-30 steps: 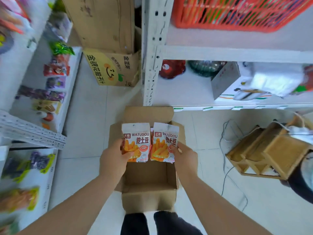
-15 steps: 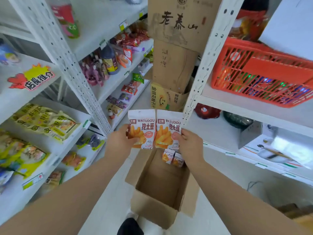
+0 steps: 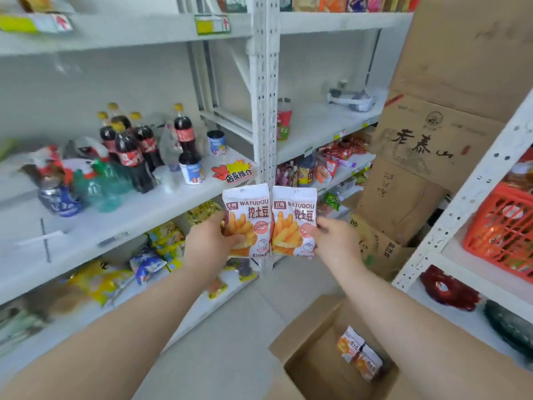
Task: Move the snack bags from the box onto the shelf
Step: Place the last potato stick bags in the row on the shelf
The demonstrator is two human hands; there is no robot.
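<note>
Change: A second ago the two snack bags were held low over the open box. Now the view has swung up to the shelving and the bags are raised in front of it, with the box (image 3: pixel 302 342) down at the lower right.
Meaning for the task: The pick appears finished and the carry is under way. No placement has been made yet.
Left hand: The left hand (image 3: pixel 207 249) grips the lower left part of the left snack bag (image 3: pixel 246 217), with the thumb lying across the printed front.
Right hand: The right hand (image 3: pixel 336 243) pinches the lower right edge of the right snack bag (image 3: pixel 294 220).
Arms: Both forearms reach forward and slightly up, roughly parallel, with the hands apart and one bag in each.
Bags held: They stand upright side by side with inner edges touching and print facing the camera. They hang in the air before the white upright post (image 3: pixel 264 111) and touch no shelf board.
Bags remaining: Two more snack bags (image 3: pixel 359 353) lie in the box's far corner, so further trips look necessary.
Shelf: The middle shelf (image 3: pixel 121 226) to the left carries cola bottles (image 3: pixel 129 151) and cups, with bare board nearer the person. Lower shelves hold other snack packets.
Likely next: A reach left or forward would set both bags down, though which shelf is meant cannot be told.
</note>
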